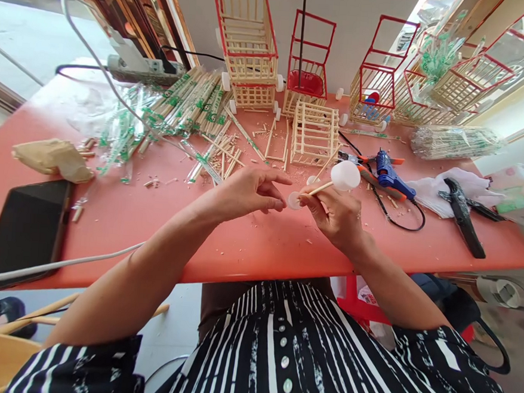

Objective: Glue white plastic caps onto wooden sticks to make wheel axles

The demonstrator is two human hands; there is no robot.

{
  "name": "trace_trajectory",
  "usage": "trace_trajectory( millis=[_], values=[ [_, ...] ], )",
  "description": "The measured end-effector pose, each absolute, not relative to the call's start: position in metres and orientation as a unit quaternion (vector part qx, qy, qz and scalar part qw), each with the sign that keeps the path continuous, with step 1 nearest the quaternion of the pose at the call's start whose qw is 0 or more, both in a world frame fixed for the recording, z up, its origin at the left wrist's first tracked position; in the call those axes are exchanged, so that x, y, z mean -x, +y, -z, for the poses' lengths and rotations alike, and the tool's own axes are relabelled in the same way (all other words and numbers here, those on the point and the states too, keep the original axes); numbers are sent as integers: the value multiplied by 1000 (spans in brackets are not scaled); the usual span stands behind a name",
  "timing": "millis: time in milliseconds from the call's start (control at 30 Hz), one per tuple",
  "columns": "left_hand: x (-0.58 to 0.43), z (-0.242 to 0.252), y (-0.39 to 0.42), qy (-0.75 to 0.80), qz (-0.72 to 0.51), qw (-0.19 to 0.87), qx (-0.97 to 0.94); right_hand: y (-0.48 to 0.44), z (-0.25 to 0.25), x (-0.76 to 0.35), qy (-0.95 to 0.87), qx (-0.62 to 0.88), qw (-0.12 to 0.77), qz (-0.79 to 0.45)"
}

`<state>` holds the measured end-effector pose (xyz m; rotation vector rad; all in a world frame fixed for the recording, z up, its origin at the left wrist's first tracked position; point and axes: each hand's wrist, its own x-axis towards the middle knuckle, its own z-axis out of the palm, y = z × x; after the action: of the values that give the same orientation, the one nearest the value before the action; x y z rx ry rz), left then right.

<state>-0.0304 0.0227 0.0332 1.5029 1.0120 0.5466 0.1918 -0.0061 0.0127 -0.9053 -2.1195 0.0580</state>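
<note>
A thin wooden stick [322, 189] with a round white disc [345, 175] at its upper right end is pinched in my right hand [339, 217]. Another small translucent disc [293, 200] shows at the stick's lower left end, by my right fingertips. My left hand [253, 193] is just left of that disc, fingers apart and curved, holding nothing. Behind both hands stands a small crate-like frame of wooden sticks [315, 134], with loose sticks [229, 158] to its left.
Small stick-built carts [252, 40] with red edges line the back. A blue glue gun [389, 174], pliers and a black clamp [462, 216] lie right. Wrapped chopsticks [197, 99], a phone [26, 228] and a white cable [82, 262] are left.
</note>
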Motion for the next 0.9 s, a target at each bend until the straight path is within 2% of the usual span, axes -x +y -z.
trace_trajectory(
  millis=[133, 333, 533, 667, 900],
  values=[
    [32, -32, 24, 440, -258, 547, -664, -7, -15, -192, -834, 358, 417, -48],
    [30, -33, 25, 520, -344, 319, -714, -9, -22, -192, -777, 404, 448, -181],
    [29, -34, 25, 553, -374, 206, -715, -8, -28, -191, -711, 396, 495, -304],
    [30, -35, 25, 551, -380, 168, -724, -3, -29, -192, -676, 383, 525, -348],
    [29, -37, 22, 541, -410, 173, -714, 7, -26, -198, -597, 376, 554, -443]
  ],
)
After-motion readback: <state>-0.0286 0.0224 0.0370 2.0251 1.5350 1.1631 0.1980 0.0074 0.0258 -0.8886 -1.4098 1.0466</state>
